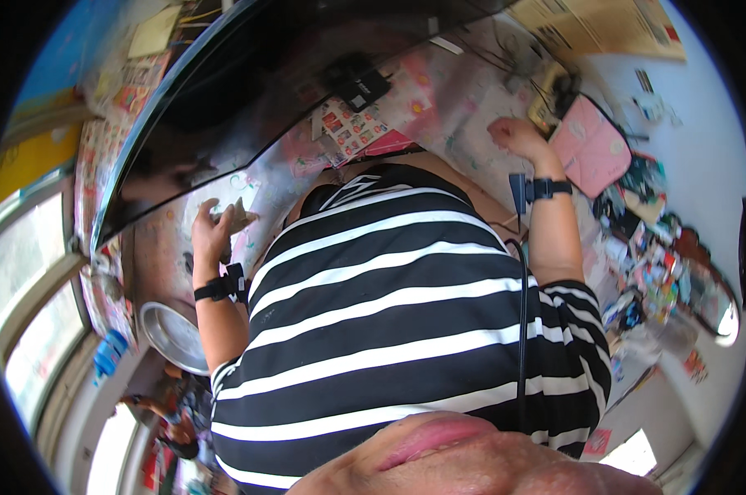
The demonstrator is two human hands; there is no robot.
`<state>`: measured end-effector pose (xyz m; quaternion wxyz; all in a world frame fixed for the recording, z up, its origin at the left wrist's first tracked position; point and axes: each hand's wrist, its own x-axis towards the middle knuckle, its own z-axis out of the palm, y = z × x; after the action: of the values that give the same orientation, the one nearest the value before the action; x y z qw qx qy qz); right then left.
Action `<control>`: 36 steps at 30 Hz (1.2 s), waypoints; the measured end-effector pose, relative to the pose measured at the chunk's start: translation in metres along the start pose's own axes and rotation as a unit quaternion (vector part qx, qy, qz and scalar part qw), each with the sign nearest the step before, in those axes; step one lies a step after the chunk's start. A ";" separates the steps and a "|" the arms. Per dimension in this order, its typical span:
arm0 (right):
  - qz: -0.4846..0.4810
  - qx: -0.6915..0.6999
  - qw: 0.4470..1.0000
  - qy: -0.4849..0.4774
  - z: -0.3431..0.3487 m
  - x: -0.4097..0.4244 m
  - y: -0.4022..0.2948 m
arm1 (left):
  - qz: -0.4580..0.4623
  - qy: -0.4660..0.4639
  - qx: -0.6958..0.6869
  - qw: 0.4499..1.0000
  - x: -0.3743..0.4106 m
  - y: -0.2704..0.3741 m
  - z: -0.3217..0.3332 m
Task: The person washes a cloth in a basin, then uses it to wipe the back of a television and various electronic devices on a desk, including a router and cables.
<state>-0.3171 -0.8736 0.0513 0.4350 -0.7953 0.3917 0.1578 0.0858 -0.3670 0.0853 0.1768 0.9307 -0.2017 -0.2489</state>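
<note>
My left hand [209, 234] is raised at the left, below the lower edge of a large dark flat-screen panel [224, 105]. Between its thumb and fingers is a crumpled grey-brown piece that looks like a cloth [241, 216]. The panel's glossy surface reflects blurred shapes. Over the patterned tablecloth [472, 117], my right hand [521, 140] is curled in, with nothing visible in it. It lies close to a yellowish object [543, 102] and a pink case [590, 147]. Each wrist wears a black strap with a small device.
A black box [361, 90] and a sheet of small printed pictures [351, 129] lie beside the panel. Metal basin [173, 334] stands by my left forearm. Cluttered small items and an oval mirror [710, 297] are at right. Another person [178, 424] appears lower left. A cable [522, 334] hangs down my front.
</note>
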 end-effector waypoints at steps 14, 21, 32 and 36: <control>-0.302 0.089 0.861 -0.400 0.071 0.043 -0.201 | 0.160 -0.212 -0.318 0.910 -0.056 0.131 -0.015; -0.192 0.244 0.821 -0.479 0.156 0.018 -0.291 | 0.372 -0.160 -0.294 0.866 -0.031 0.111 -0.005; -0.211 0.123 0.890 -0.385 0.279 0.009 -0.395 | 0.222 -0.224 -0.440 0.841 -0.016 -0.108 -0.004; -0.173 0.204 0.892 -0.364 0.333 0.019 -0.433 | 0.240 -0.217 -0.534 0.781 -0.018 -0.129 -0.025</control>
<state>0.0538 -0.4751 0.0962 0.7199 -0.6314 0.0858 0.2752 0.1226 -0.2423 0.0572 0.6514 0.5299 -0.2865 -0.4613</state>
